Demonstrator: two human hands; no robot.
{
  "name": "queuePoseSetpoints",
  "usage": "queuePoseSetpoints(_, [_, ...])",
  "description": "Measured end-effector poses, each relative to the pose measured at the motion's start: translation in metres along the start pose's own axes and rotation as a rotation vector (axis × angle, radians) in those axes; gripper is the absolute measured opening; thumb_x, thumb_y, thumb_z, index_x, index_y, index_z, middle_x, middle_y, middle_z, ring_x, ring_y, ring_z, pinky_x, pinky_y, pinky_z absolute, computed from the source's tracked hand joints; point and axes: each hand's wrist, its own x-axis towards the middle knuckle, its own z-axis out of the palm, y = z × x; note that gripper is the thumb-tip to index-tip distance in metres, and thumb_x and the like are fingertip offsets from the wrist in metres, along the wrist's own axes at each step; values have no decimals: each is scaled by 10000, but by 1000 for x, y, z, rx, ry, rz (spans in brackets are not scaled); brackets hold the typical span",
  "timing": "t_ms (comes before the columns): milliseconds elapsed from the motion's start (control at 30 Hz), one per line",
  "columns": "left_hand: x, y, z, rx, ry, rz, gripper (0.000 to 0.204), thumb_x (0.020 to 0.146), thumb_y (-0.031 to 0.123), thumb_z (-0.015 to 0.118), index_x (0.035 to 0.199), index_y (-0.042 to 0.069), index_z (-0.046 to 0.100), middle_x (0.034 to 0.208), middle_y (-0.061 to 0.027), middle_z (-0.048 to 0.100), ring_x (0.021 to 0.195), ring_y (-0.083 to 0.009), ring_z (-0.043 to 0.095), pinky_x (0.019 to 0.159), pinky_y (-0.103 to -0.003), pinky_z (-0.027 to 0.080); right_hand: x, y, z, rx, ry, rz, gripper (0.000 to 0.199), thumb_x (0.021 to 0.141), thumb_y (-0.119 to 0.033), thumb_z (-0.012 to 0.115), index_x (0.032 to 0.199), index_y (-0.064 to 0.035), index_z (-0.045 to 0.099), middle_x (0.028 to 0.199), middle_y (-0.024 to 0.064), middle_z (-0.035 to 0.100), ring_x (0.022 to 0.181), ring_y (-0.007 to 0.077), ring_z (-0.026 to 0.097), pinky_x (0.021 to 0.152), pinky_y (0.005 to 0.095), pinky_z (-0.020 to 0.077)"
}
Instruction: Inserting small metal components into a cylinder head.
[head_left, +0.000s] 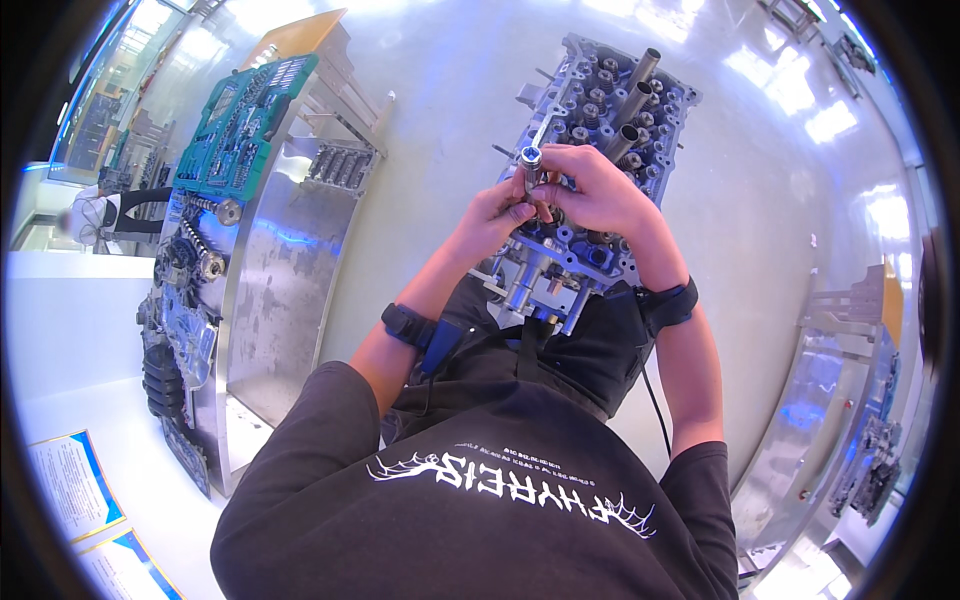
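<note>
Both hands meet over the near part of a grey metal cylinder head (pixel 665 112), which has valve springs and upright tubes on its top. My left hand (pixel 497 212) is closed with its fingertips round the lower part of a ratchet wrench (pixel 531 157). From the right, my right hand (pixel 597 190) pinches the same wrench just below its round head. The shiny handle points away from me over the cylinder head's left edge. Fingers cover the wrench's lower end, so whether it touches the cylinder head is hidden.
To the left, a metal workbench (pixel 275 290) carries an open green socket case (pixel 240 128), camshafts (pixel 203 250) and dark engine parts. A small metal block (pixel 340 165) sits beside the case. Another person (pixel 105 212) stands at far left. At right is another metal bench (pixel 800 440).
</note>
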Motion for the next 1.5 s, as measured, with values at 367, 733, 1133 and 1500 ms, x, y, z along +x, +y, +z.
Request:
queuePoseSetpoints(367, [0, -1, 3, 73, 99, 65, 329, 852, 57, 728, 1101, 29, 515, 1080, -50, 571, 1021, -151, 575, 914, -317, 478, 3, 7, 4, -175, 100, -39, 165, 776, -14, 695, 913, -8, 603, 783, 97, 603, 712, 200, 599, 664, 334, 481])
queuePoseSetpoints(733, [3, 4, 3, 177, 127, 150, 226, 873, 142, 727, 890, -27, 579, 1040, -43, 508, 943, -127, 545, 830, -281, 495, 2, -4, 2, -203, 98, 28, 296, 723, -119, 780, 876, 7, 560, 758, 106, 582, 680, 200, 555, 641, 329, 467])
queuePoseSetpoints(1133, [1, 1, 6, -55, 141, 12, 310, 937, 128, 645, 1169, -56, 552, 1060, -58, 615, 1011, -126, 575, 907, -297, 480, 1, 1, 0, -162, 48, -35, 149, 752, -61, 721, 883, -39, 653, 829, 75, 638, 780, 215, 603, 730, 327, 487])
queuePoseSetpoints(1500, [-2, 11, 6, -102, 164, -72, 324, 966, 81, 580, 1255, -59, 543, 1071, -62, 625, 1020, -126, 573, 930, -273, 452, 0, 4, -1, 38, -48, 28, 135, 782, 27, 663, 909, -16, 662, 833, 72, 622, 790, 202, 614, 744, 327, 504])
